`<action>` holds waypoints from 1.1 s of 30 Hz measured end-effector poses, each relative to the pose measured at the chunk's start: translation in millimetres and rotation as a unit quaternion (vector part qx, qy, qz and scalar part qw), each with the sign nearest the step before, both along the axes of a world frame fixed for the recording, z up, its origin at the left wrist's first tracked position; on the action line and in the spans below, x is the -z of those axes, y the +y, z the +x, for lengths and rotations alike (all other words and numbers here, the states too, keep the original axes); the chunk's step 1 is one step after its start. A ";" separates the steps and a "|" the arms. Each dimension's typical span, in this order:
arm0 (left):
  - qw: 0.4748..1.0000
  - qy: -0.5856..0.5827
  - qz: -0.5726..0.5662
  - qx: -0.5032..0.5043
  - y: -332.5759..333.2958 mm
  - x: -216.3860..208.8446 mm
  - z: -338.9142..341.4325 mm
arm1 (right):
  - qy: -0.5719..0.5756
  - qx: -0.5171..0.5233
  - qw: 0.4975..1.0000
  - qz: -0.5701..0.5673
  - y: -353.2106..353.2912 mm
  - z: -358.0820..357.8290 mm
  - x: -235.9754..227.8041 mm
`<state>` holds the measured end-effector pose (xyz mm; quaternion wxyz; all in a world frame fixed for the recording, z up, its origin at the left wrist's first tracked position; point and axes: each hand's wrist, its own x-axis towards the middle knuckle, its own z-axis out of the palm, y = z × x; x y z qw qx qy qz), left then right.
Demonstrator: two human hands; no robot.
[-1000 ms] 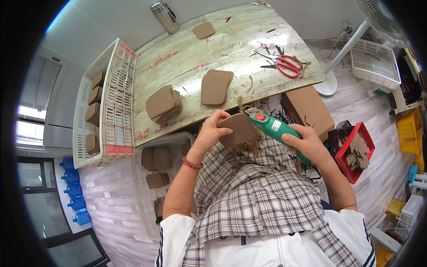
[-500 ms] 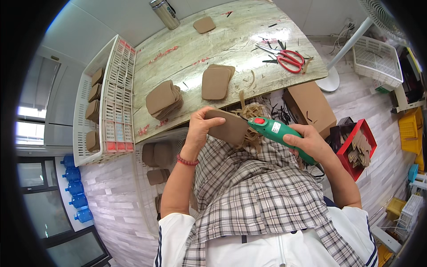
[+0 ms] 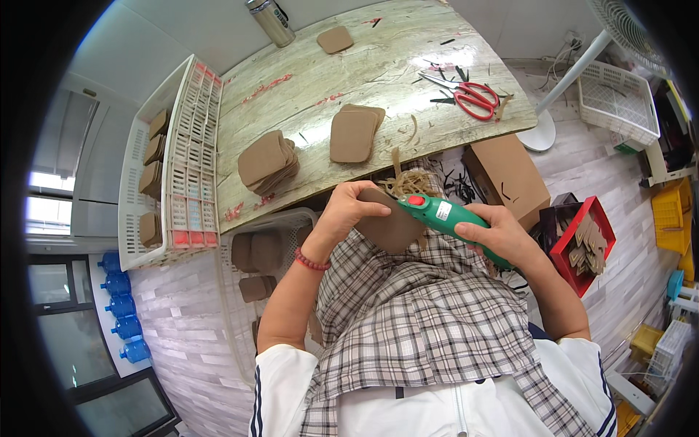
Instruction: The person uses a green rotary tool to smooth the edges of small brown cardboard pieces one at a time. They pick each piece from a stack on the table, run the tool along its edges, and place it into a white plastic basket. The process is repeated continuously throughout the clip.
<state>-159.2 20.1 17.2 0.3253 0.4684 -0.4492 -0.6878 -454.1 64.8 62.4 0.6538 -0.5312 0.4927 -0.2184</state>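
My left hand [image 3: 348,218] pinches a flat brown pad [image 3: 391,224] with rounded corners, thumb on top. In my right hand [image 3: 502,234] is a green handheld electric cutter [image 3: 448,215] with a red switch, its tip at the pad's upper right edge. The cutter's small blade is hard to make out. Curled tan trimmings [image 3: 415,182] lie in a heap just beyond the tip, over my checked apron [image 3: 429,320]. Two stacks of similar pads, a left stack [image 3: 266,160] and a right stack [image 3: 354,136], sit at the table's near edge.
Red-handled scissors [image 3: 473,98] lie on the table [image 3: 291,102] amid dark scraps. One pad [image 3: 335,40] and a steel flask [image 3: 271,22] stand farther back. White crates [image 3: 193,153] hold pads at left. A cardboard box [image 3: 513,178] and red bin [image 3: 601,218] stand at right.
The pad has turned in my left hand, its far end swinging toward me, and that hand has moved right. The cutter has shifted slightly left.
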 end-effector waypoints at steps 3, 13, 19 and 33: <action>0.999 -0.019 0.004 0.028 -2.1 1.0 -1.1 | -0.003 -0.001 1.000 0.002 -3.1 3.4 -2.4; 0.995 -0.007 -0.078 -0.064 0.8 -11.6 14.6 | -0.012 0.028 0.999 -0.027 -14.1 17.3 -3.0; 0.978 -0.004 -0.133 -0.162 4.1 -29.2 54.3 | -0.003 0.041 0.999 -0.023 -4.9 3.4 1.7; 0.841 -0.151 -0.277 -0.440 -53.5 0.5 202.9 | 0.006 0.071 0.996 -0.046 -1.2 6.5 0.6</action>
